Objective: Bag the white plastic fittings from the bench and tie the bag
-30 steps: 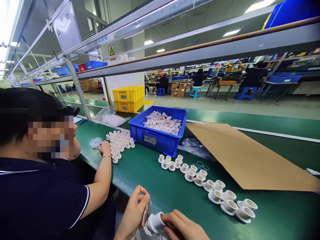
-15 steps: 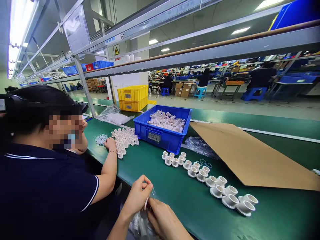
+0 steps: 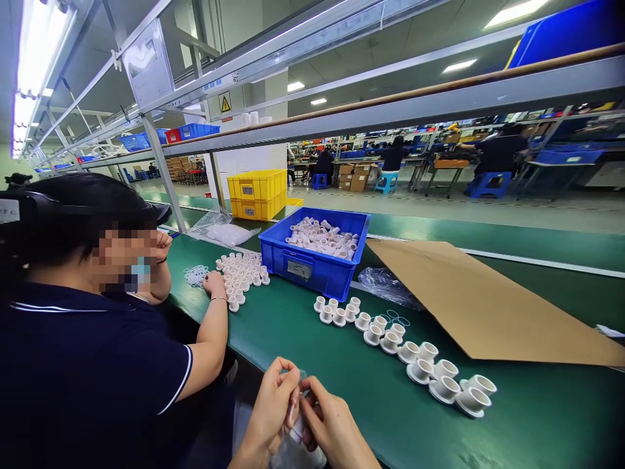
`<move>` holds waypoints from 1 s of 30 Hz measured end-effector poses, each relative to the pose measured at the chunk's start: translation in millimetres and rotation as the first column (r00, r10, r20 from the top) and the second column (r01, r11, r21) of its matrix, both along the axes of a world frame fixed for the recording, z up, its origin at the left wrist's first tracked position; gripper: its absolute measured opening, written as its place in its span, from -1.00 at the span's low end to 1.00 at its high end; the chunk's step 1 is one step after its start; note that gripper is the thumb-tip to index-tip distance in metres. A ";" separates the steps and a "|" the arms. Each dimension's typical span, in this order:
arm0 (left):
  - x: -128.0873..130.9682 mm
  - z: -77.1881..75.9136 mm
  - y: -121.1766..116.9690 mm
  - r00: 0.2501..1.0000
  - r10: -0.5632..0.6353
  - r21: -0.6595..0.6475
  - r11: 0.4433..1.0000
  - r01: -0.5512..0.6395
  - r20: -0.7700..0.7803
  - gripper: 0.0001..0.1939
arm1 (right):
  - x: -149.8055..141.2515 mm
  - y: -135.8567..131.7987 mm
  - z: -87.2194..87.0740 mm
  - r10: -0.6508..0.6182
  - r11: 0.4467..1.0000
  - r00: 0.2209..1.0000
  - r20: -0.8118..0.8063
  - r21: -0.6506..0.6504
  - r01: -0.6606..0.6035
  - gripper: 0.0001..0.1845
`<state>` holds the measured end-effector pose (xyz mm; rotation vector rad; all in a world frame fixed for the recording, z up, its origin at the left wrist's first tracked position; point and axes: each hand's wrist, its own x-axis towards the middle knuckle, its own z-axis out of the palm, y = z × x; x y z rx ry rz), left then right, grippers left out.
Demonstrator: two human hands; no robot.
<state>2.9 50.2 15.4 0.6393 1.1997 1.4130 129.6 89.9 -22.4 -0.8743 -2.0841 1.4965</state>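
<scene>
Both hands meet at the near edge of the green bench (image 3: 342, 378), close to the body. The left hand (image 3: 271, 407) has its fingers curled, thumb and forefinger pressed together on something small and pale; the right hand (image 3: 332, 426) closes in against it, fingertips pinching the same spot. What sits between them is mostly hidden. It looks like a white fitting with a clear bag (image 3: 293, 449) beneath, but whether a ring is being seated on it cannot be told.

Judging by the layout, a good share is done. A curving row of fittings (image 3: 405, 355) stands rim-down on the bench beyond the hands, running from just in front of the blue bin (image 3: 312, 270) out to the right. A few loose rings (image 3: 395, 319) lie beside that row, on the bin side. The bin is heaped with white parts (image 3: 322, 238), so much seems left.

Left of the bin, a co-worker's hand (image 3: 215, 283) rests by another cluster of fittings (image 3: 241, 273), with a tangle of rings (image 3: 195, 275) beyond it. Right of the bin lies a cardboard sheet (image 3: 478, 306) over some crumpled plastic (image 3: 385, 286). Behind the bin stand yellow crates (image 3: 256, 192). The co-worker's arm sits close on the left; otherwise nothing blocks the way from hands to row.
</scene>
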 end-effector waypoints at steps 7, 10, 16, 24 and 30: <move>2.7 13.2 -13.4 0.973 0.133 -0.022 0.991 -0.131 0.189 -0.37 | -0.4 -7.7 0.1 0.008 0.998 0.999 -0.041 0.064 -0.006 -0.71; 5.4 20.1 -19.8 0.964 0.167 -0.030 0.986 -0.164 0.207 -0.38 | 4.4 -0.2 10.5 -0.029 1.000 0.999 -0.020 0.009 0.029 -0.72; 10.5 25.8 -25.4 0.962 0.183 -0.073 0.982 -0.171 0.202 -0.33 | 7.8 3.1 24.5 0.141 0.973 0.987 0.077 0.175 -0.153 -0.80; -5.7 31.8 -24.6 0.930 0.260 -0.072 0.966 -0.250 0.259 -0.30 | 46.7 17.6 43.5 0.320 0.817 0.931 0.177 0.446 -0.365 -0.69; -1.2 24.8 -25.8 0.935 0.212 -0.072 0.977 -0.199 0.285 -0.30 | 60.0 18.6 45.8 0.491 0.735 0.866 0.094 0.490 -0.469 -0.77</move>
